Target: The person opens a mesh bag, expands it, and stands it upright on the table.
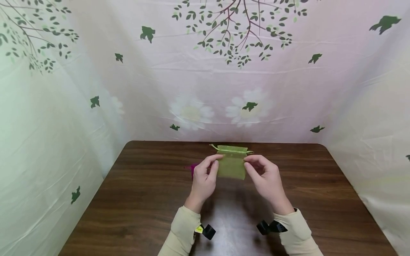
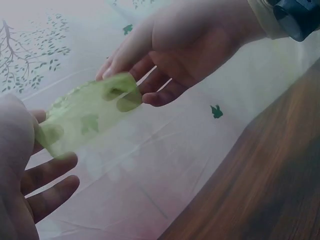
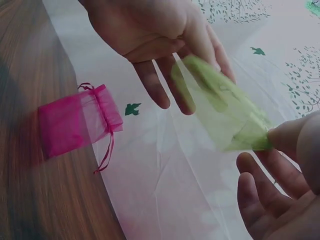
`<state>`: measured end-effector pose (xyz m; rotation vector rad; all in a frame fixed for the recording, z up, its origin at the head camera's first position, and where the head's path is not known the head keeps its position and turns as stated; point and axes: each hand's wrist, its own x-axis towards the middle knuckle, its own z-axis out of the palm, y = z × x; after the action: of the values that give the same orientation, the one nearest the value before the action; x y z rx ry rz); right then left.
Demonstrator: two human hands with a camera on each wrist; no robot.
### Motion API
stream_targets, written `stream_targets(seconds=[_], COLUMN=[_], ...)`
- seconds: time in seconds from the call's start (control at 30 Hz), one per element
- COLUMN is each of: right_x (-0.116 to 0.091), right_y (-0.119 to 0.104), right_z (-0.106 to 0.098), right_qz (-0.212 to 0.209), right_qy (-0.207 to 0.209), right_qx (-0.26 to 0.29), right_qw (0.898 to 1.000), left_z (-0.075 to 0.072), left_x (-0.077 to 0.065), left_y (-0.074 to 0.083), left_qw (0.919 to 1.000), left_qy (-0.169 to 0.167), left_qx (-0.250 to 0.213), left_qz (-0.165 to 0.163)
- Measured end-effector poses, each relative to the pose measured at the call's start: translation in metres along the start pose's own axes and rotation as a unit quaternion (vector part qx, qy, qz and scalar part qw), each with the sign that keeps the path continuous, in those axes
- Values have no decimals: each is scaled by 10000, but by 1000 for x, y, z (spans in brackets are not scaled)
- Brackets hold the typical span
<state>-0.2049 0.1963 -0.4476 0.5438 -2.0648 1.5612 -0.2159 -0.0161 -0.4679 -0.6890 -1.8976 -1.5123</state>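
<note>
A sheer green drawstring pouch [image 1: 232, 166] is held up over the table, its cord running along the top edge. My left hand [image 1: 204, 179] pinches its left side between thumb and fingers, and my right hand [image 1: 266, 180] pinches the right side. Through the thin fabric [image 2: 90, 117] in the left wrist view, some fingers show behind it. A magenta drawstring pouch [image 3: 75, 125] lies on the table, plainly visible in the right wrist view. From the head camera, the left hand hides most of this magenta pouch [image 1: 193, 170].
The dark wooden table [image 1: 144, 206] ends at a back edge against a pale curtain [image 1: 205, 85] printed with leaves, birds and flowers. More curtain hangs along both sides. Each wrist wears a small black camera [image 1: 209, 232].
</note>
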Motion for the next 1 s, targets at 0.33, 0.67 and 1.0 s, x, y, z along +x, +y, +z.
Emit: stream_targets(seconds=[0.33,0.67,1.0], right_x=[1,-3,-5], right_y=[5,16,33], right_z=[-8,-10,-16], right_qz=[204,411,553], right_qy=[206,-143,-347], right_qx=[-87,-635,-818], right_qw=[9995,9970,9945], left_z=[4,8,13], left_x=[-5,-12,-19], left_y=[-1,-6,-8], left_qw=[9977,9960,9947], left_qy=[528,328,227], left_qx=[152,461,707], left_qz=[-385,-693,-717])
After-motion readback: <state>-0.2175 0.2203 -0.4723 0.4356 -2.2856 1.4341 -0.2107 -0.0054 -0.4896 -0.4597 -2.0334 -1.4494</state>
